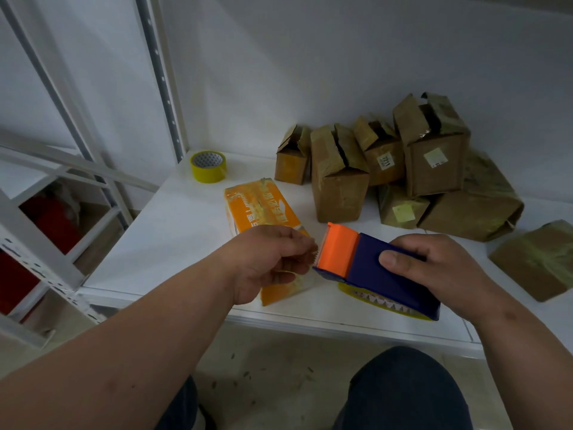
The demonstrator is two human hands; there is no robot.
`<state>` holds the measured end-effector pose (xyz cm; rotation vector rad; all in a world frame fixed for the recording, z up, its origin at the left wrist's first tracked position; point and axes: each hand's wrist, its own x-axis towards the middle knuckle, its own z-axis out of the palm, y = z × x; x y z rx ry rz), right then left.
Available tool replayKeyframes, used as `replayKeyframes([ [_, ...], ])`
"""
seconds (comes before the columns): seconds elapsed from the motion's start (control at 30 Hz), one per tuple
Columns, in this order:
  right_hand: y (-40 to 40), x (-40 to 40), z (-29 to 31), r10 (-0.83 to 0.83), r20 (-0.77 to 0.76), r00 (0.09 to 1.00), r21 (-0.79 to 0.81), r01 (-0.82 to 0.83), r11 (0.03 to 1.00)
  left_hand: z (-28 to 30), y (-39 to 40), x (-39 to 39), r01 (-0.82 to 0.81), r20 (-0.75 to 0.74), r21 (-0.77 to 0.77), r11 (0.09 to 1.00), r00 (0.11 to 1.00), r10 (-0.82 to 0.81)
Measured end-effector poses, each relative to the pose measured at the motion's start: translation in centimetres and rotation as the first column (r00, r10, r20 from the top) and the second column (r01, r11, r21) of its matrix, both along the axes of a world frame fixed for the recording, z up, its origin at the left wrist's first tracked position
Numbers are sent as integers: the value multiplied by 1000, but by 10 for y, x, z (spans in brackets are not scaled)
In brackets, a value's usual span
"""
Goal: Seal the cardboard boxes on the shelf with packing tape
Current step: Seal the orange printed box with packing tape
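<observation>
Blue-orange tape dispenser [372,268] gripped by right hand [440,268]; left hand [266,262] pinches tape end (over orange box [263,209]).

One camera only, worn on the head. It looks forward and down, close over the white shelf [173,231], with the wall behind and the floor below.

Red items [52,221] in neighbouring rack [40,243]

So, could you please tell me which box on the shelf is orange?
The orange box lying beside the left hand; the others behind are plain brown cardboard.
</observation>
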<state>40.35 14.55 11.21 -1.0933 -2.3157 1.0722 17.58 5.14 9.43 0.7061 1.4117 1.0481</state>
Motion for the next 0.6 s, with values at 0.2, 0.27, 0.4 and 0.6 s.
replayKeyframes([
  [0.2, -3, -8, 8, 44, 54, 998, 28, -46, 999, 7, -4, 0, -35, -17, 10, 999, 999, 35],
  [0.27, -2, -8, 8, 45, 51, 998, 24, -47, 999, 8, -4, 0, -66, -54, 34, 997, 996, 68],
  [0.4, 1, -10, 11, 84, 46, 995, -1, -84, 996, 12, -5, -1, -143, -159, 113, 983, 974, 160],
  [0.6, 7, -18, 23, 184, 4, 983, -28, -183, 983, 26, -8, -6, -201, -194, 190, 961, 952, 237],
])
